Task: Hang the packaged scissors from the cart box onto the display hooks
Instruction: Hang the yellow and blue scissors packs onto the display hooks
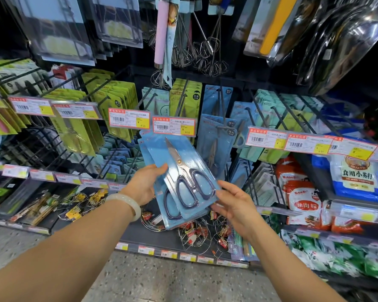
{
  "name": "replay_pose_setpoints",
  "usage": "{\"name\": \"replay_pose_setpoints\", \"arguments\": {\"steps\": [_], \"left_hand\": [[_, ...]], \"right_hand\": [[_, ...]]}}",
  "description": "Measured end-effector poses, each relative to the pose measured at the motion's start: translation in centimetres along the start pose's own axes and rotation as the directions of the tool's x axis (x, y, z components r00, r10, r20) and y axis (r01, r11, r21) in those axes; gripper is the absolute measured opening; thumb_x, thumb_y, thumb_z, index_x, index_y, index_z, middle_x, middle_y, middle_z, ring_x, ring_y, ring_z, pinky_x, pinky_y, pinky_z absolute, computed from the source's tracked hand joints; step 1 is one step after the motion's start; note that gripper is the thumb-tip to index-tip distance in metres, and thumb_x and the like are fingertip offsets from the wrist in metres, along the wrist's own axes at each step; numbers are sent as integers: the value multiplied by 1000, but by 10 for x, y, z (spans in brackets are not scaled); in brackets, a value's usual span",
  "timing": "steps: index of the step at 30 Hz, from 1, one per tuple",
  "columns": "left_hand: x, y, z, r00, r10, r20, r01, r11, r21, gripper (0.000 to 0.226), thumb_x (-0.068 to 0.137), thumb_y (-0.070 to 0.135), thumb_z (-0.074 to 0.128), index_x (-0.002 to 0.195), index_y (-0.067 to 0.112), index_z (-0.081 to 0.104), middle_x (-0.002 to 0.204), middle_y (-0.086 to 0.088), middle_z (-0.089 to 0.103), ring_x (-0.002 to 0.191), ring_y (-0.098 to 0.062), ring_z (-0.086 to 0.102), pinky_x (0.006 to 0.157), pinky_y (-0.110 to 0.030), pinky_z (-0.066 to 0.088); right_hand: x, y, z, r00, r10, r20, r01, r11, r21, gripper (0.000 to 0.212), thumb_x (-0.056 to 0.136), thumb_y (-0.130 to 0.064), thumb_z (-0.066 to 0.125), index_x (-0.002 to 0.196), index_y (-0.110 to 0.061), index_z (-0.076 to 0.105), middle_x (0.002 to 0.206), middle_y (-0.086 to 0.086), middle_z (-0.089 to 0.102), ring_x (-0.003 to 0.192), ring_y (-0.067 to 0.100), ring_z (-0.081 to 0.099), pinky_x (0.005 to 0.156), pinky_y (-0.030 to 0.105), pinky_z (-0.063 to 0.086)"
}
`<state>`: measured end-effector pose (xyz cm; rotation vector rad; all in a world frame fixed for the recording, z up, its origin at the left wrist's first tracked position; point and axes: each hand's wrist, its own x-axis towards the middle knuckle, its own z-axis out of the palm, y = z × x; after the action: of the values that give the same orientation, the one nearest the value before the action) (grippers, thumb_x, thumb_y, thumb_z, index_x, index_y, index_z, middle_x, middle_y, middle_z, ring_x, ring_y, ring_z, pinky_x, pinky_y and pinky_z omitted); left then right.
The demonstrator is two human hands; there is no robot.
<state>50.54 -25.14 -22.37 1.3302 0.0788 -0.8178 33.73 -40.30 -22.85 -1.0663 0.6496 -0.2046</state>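
Note:
A small stack of blue blister packs of scissors (181, 168) is held tilted in front of the display, tops pointing up and left. My left hand (143, 184) grips the stack's left edge, thumb on the front. My right hand (234, 203) pinches the lower right corner of the front pack. Just above and right, more blue scissors packs (216, 136) hang on a black display hook (222, 127). The cart box is out of view.
Rows of black hooks carry green (109, 105) and teal (268, 110) packaged scissors, with price tags (174, 126) along the hook fronts. Whisks (205, 53) hang above. Wire items (194, 236) lie on the lower shelf; food bags (301, 199) stand at right.

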Motion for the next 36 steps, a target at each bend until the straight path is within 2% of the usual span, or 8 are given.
{"name": "replay_pose_setpoints", "arguments": {"steps": [4,7,11,18,25,31,34,36], "left_hand": [[-2,-5,-2,999,35,-18,-33,995,90,44,86,27,67,122,6,55,133,-3,55,123,-21,49,112,-39,31],[1,-13,0,999,52,-8,-50,985,163,79,74,38,76,136,3,44,139,3,44,133,-21,39,116,-44,26],[-6,-26,16,999,43,25,-48,955,292,39,88,21,65,120,2,59,125,-7,62,113,-23,59,108,-38,40],[-13,-41,26,995,28,92,-65,903,425,19,87,23,66,100,9,64,99,-1,67,98,-18,62,93,-32,44],[-8,-41,35,992,52,117,-96,909,406,21,84,34,67,82,14,63,88,7,63,91,-8,57,90,-27,37],[-8,-38,32,994,81,67,-100,932,348,15,85,28,67,88,13,67,91,12,63,88,0,56,91,-25,35],[-6,-36,25,992,126,22,-126,924,360,10,87,2,63,95,7,68,93,1,64,84,-14,60,71,-15,48],[-7,-34,17,992,122,11,-113,878,466,24,89,-6,56,104,9,68,89,3,62,60,-10,50,49,-12,43]], "right_hand": [[3,-9,-1,1000,1,-5,-1,999,-36,16,87,-9,60,103,-11,60,82,3,70,77,17,62,74,28,49],[7,-9,5,999,12,36,-1,959,-285,31,86,-24,64,114,-13,57,103,4,68,95,19,65,88,34,51],[16,-7,13,999,-39,16,42,932,-361,31,84,-11,67,113,-10,56,103,6,69,95,22,66,87,35,53],[13,12,-1,987,-91,-132,53,962,-268,10,89,-3,58,83,-11,59,80,4,69,72,17,65,67,29,52],[15,0,-6,956,-252,-151,162,882,-443,10,91,-12,57,85,-4,56,95,30,64,77,24,58,82,52,51],[28,-9,-6,945,-282,-165,175,864,-472,25,90,-11,57,89,12,49,78,14,51,71,20,44,64,36,40],[37,-10,-8,949,-255,-186,137,863,-486,19,91,-12,57,79,0,50,73,11,46,65,18,38,60,29,34],[41,-9,-9,948,-255,-191,129,856,-501,17,91,-12,57,76,-8,49,69,10,45,59,16,37,52,23,34]]}}
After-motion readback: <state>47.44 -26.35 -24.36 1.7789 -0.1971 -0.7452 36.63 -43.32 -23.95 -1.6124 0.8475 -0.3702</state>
